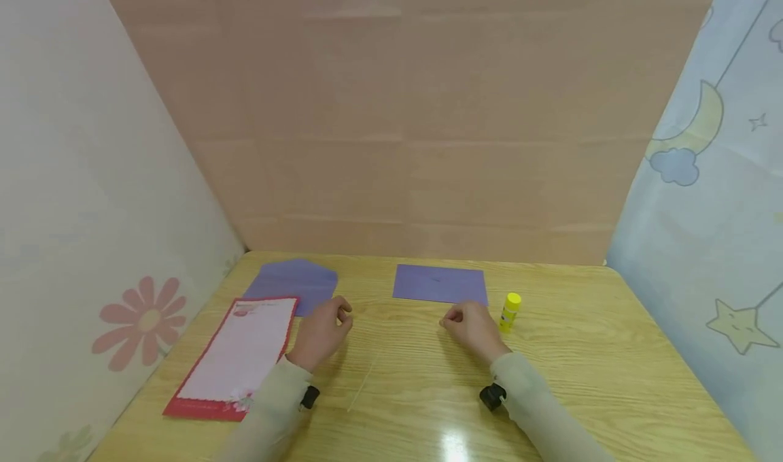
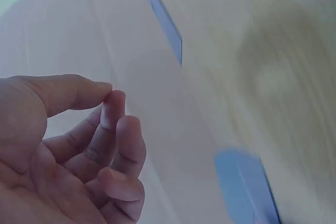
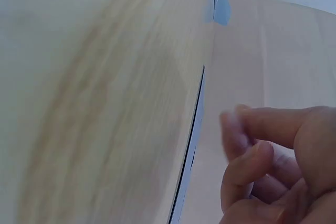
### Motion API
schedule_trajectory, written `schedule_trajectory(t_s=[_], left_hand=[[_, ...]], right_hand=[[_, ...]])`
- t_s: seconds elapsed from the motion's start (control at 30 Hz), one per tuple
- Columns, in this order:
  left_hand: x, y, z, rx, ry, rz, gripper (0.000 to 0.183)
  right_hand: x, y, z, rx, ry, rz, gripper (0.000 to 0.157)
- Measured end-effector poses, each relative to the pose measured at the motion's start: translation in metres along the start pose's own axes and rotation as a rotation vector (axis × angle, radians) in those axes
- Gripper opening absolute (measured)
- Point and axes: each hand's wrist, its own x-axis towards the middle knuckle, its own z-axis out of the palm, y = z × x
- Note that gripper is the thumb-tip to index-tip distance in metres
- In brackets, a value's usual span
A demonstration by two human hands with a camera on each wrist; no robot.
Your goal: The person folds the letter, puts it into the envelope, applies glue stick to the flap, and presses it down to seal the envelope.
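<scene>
My left hand (image 1: 321, 333) hovers over the table, just right of a red-bordered white sheet (image 1: 241, 346) and near a purple envelope (image 1: 296, 282) with its flap raised. In the left wrist view the thumb tip meets the index fingertip (image 2: 116, 103), the other fingers loosely curled, and nothing shows between them. My right hand (image 1: 474, 327) hovers in front of a flat purple rectangle (image 1: 437, 283), possibly another envelope. Its thumb and index tips are close together in the right wrist view, with nothing visible in them. A yellow glue stick (image 1: 510, 312) stands upright beside that hand.
A thin pale line (image 1: 363, 384), thread or mark I cannot tell, runs along the wooden table (image 1: 416, 394) between the forearms. Brown paper (image 1: 397, 115) covers the back. Patterned walls close off the left and right sides.
</scene>
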Motion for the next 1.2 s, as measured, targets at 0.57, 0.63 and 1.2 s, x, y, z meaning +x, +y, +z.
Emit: schedule_trajectory(t_s=[0.57,0.63,1.2], left_hand=[[-0.019,-0.094,-0.078,0.124,-0.135,-0.256,0.026],[-0.021,-0.108,-0.086,0.164,-0.175,-0.294,0.034],[-0.047,-0.179,-0.106,0.274,-0.267,-0.529,0.067]], right_hand=[[-0.027,0.008,-0.010,0.024,-0.061,0.043,0.011],[-0.029,0.008,-0.011,0.030,-0.076,0.043,0.010],[-0.030,0.014,-0.009,0.022,-0.144,0.003,0.019]])
